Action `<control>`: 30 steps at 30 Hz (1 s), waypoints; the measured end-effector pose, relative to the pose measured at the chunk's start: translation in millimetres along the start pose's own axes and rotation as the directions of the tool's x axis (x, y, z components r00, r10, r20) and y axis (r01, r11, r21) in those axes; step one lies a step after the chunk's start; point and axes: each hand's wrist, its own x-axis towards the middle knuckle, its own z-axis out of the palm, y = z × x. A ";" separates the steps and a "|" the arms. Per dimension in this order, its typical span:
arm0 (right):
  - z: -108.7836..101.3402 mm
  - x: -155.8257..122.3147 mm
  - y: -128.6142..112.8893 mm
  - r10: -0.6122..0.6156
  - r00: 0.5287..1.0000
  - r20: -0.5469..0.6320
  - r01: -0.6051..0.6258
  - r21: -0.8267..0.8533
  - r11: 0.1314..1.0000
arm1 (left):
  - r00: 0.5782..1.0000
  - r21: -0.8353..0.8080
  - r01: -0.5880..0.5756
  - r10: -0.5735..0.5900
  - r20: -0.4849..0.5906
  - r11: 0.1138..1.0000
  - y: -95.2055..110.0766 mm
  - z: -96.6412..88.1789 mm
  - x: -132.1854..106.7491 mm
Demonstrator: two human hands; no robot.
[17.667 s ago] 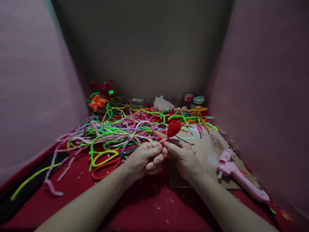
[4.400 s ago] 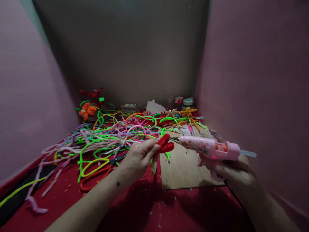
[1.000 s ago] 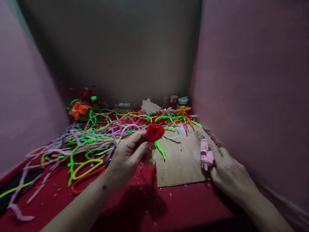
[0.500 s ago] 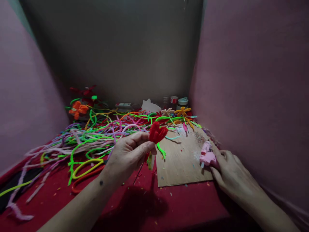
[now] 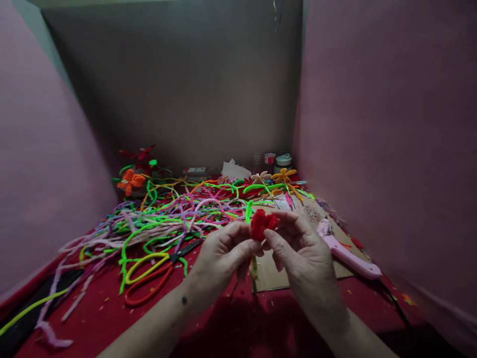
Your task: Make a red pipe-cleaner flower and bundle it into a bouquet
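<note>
A red pipe-cleaner flower (image 5: 263,224) is held up between both hands, above the near edge of the cardboard. My left hand (image 5: 229,251) pinches its base, where a thin dark stem hangs below the fingers. From the right, my right hand (image 5: 303,253) closes thumb and fingers on the red petals. The pink hot glue gun (image 5: 350,256) lies on its side at the cardboard's right edge, its cord trailing toward me. Scissors (image 5: 149,278) with yellow and red handles rest left of my left hand.
Loose pipe cleaners (image 5: 179,209) in many colours cover the left and back of the red cloth (image 5: 112,323). Finished flowers, one of them orange (image 5: 130,182), stand at the back left. A lidded jar (image 5: 283,161) is by the back wall. Pink walls close in both sides.
My right hand has let go of the glue gun, which now lies on the cardboard's right side, and has moved left onto the red flower. My left hand still holds the flower.
</note>
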 end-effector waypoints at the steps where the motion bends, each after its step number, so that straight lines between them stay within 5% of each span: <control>1: 1.3 1.1 0.5 0.006 1.000 -0.003 -0.006 0.026 1.000 | 1.000 -0.016 -0.003 0.004 0.014 1.000 0.0 0.6 0.0; 16: 5.7 -4.1 3.6 -0.128 0.991 0.041 0.129 -0.039 0.991 | 0.965 0.087 -0.182 0.195 -0.178 0.979 4.9 1.7 -1.5; 30: 7.8 -6.6 2.4 -0.173 0.985 0.024 0.173 0.014 0.985 | 0.967 0.123 -0.139 0.162 -0.197 0.983 23.4 5.2 -0.6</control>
